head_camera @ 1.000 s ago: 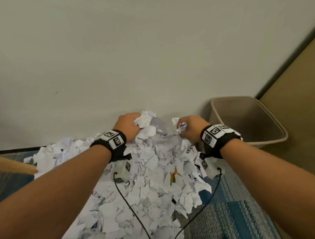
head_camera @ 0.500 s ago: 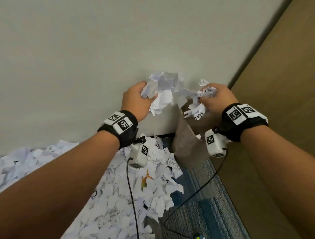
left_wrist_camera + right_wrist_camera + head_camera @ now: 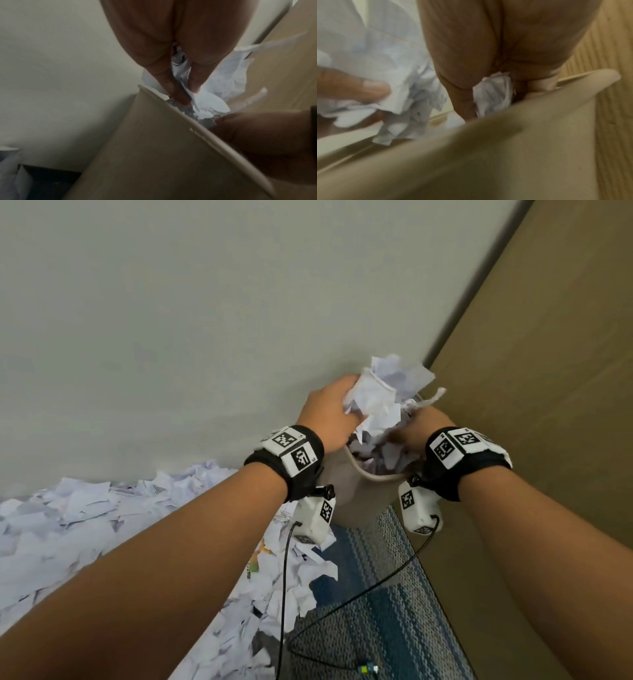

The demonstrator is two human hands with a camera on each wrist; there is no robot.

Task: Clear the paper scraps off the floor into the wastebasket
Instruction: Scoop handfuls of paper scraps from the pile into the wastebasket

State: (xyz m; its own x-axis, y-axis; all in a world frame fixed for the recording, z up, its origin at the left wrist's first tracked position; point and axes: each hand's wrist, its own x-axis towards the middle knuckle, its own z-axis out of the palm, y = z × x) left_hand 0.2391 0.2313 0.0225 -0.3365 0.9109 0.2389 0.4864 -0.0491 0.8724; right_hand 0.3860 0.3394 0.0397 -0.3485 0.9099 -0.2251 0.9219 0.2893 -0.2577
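Both hands hold a crumpled bunch of white paper scraps between them, right over the mouth of the beige wastebasket. My left hand grips the bunch from the left; its fingers pinch paper just above the basket rim. My right hand presses in from the right, low at the rim, with a small scrap pinched in its fingers. More scraps lie inside the basket. A big pile of scraps covers the floor at the left.
The basket stands in a corner between the pale wall and a wooden panel on the right. A blue striped rug lies below it. Black wrist-camera cables hang over the rug and the pile.
Both hands lifted a bunch of scraps off the pile, carried it to the right, and now hold it lower, at the wastebasket's mouth.
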